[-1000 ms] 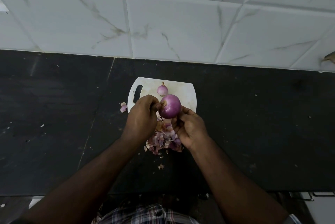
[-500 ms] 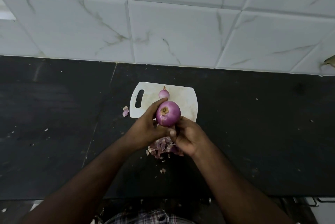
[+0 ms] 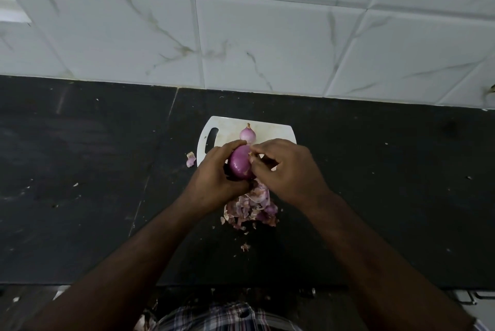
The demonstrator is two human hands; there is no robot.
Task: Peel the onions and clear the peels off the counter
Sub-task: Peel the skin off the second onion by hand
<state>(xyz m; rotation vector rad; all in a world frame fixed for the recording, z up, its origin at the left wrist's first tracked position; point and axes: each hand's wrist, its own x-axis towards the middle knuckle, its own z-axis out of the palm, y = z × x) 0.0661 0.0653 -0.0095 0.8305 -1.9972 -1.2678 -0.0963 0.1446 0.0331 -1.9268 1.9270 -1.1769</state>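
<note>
A purple onion [image 3: 240,163] is held just above the near edge of a white cutting board [image 3: 227,127]. My left hand [image 3: 214,178] wraps its left side and underside. My right hand [image 3: 286,170] comes over from the right, its fingertips pinching at the onion's top end. A smaller peeled onion [image 3: 247,134] rests on the board behind the hands. A heap of purple peels [image 3: 251,209] lies on the black counter directly below the hands. One loose peel [image 3: 190,159] lies left of the board.
The black counter [image 3: 80,170] spreads wide on both sides and carries small scattered flecks. A white marbled tile wall [image 3: 267,36] rises behind it. The counter's front edge runs along the bottom, with a checked shirt [image 3: 214,317] below it.
The onion has turned on its side. My right hand moved from under the onion to over its top end, and my left hand shifted down to cradle it.
</note>
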